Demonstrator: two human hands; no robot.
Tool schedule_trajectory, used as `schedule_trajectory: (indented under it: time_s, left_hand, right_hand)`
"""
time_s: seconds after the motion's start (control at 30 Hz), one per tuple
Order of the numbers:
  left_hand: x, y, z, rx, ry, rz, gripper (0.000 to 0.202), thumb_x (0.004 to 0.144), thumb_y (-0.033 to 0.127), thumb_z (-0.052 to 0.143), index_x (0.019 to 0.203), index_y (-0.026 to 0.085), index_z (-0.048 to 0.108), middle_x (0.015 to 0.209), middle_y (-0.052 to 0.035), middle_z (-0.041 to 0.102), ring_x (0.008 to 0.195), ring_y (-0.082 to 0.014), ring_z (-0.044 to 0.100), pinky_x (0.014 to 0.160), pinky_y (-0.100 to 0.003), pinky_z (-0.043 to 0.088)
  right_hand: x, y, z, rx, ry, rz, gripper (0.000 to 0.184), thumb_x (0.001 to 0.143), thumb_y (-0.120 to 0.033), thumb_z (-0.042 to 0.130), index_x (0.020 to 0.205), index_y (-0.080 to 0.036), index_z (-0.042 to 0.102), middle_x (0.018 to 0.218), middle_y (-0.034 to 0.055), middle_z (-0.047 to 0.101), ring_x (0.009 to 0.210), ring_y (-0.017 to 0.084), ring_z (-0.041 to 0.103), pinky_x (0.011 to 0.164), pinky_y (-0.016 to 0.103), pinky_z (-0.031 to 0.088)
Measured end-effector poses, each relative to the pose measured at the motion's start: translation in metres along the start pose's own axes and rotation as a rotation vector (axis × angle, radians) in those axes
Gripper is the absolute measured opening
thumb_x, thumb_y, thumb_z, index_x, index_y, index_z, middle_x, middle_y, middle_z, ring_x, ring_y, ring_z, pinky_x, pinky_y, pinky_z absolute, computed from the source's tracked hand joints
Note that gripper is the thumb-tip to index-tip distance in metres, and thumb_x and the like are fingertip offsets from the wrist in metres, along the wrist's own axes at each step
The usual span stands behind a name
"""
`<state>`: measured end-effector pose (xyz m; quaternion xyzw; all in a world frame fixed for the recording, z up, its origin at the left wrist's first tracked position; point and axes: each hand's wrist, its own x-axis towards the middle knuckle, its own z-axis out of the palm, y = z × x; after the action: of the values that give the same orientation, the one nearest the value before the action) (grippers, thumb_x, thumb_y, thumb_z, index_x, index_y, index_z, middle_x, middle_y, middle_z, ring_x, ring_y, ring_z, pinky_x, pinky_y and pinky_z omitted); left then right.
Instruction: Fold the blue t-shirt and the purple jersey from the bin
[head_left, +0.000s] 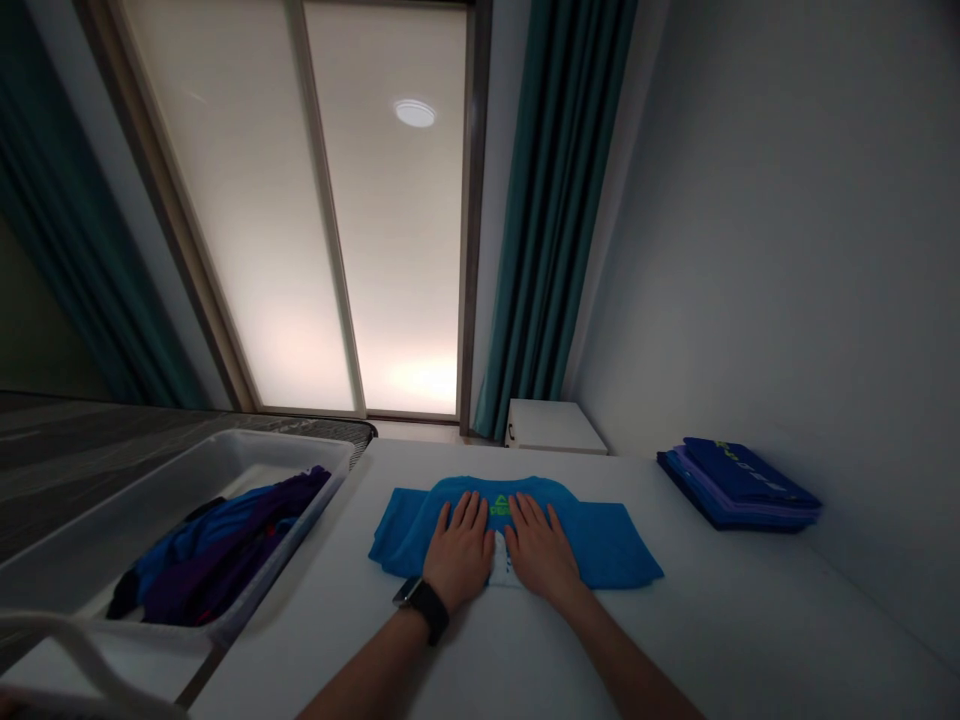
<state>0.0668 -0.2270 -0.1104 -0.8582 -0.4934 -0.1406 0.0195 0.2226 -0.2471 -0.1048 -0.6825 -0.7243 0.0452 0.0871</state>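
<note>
A blue T-shirt (491, 488) lies folded on the white table (720, 620), its sleeves spread to both sides and a green print at its centre. My left hand (459, 550) rests flat on the shirt, fingers apart, holding nothing, with a black wristwatch (424, 608) on that wrist. My right hand (541, 555) lies flat on the shirt just beside it, also not gripping. A white patch (501, 572) shows below and between my hands. I cannot tell whether it is fabric or table.
A white plastic tub (187, 480) at the table's left edge holds a heap of blue and purple clothes (217, 555). A stack of folded blue and purple garments (739, 487) lies at the right, against a wall. A white curved object (75, 650) intrudes at lower left.
</note>
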Motion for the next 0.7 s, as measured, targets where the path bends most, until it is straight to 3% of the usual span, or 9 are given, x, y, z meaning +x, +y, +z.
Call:
schedule_trajectory:
  time_s: [0.17,0.3,0.43,0.57,0.7]
  left_hand:
    - [-0.007,-0.013,-0.019,-0.051,-0.049,0.060,0.051,0.099,0.033,0.032,0.146,0.016,0.038,0.153,-0.0092,0.036,0.143,-0.0248,0.029,0.116,-0.047,0.024]
    - [-0.017,-0.049,-0.047,-0.136,-0.058,0.090,0.050,0.100,0.030,0.031,0.147,0.016,0.035,0.150,-0.0087,0.042,0.140,-0.0230,0.034,0.115,-0.047,0.027]
    - [-0.033,-0.089,-0.070,-0.244,-0.094,0.110,0.043,0.098,0.027,0.035,0.138,0.019,0.048,0.137,-0.0089,0.056,0.126,-0.0223,0.051,0.108,-0.042,0.039]
    - [-0.055,-0.109,-0.075,-0.292,-0.094,0.122,0.039,0.094,0.028,0.045,0.132,0.022,0.055,0.135,-0.0077,0.057,0.124,-0.0236,0.052,0.107,-0.042,0.041]
    - [-0.070,-0.113,-0.074,-0.316,-0.112,0.133,0.040,0.090,0.026,0.053,0.130,0.025,0.056,0.142,-0.0076,0.050,0.130,-0.0252,0.046,0.111,-0.044,0.036]
  right_hand:
    - [-0.010,0.005,-0.005,-0.013,-0.029,-0.004,0.059,0.098,-0.039,0.021,0.151,-0.012,0.028,0.157,0.0077,0.025,0.146,0.022,0.017,0.118,0.048,0.008]
    - [-0.025,0.016,-0.007,-0.024,-0.044,0.002,0.060,0.098,-0.041,0.020,0.151,-0.013,0.027,0.157,0.0070,0.023,0.146,0.023,0.016,0.118,0.048,0.008]
    - [-0.039,0.029,-0.004,-0.025,-0.039,0.011,0.062,0.098,-0.045,0.019,0.151,-0.016,0.027,0.157,0.0053,0.024,0.146,0.023,0.017,0.119,0.048,0.010]
    - [-0.040,0.035,-0.001,-0.039,-0.040,0.029,0.061,0.097,-0.044,0.023,0.150,-0.017,0.031,0.156,0.0053,0.027,0.145,0.024,0.020,0.119,0.049,0.011]
    - [-0.033,0.019,-0.012,-0.012,-0.048,-0.004,0.056,0.096,-0.038,0.028,0.146,-0.016,0.040,0.152,0.0103,0.038,0.142,0.026,0.028,0.118,0.050,0.015]
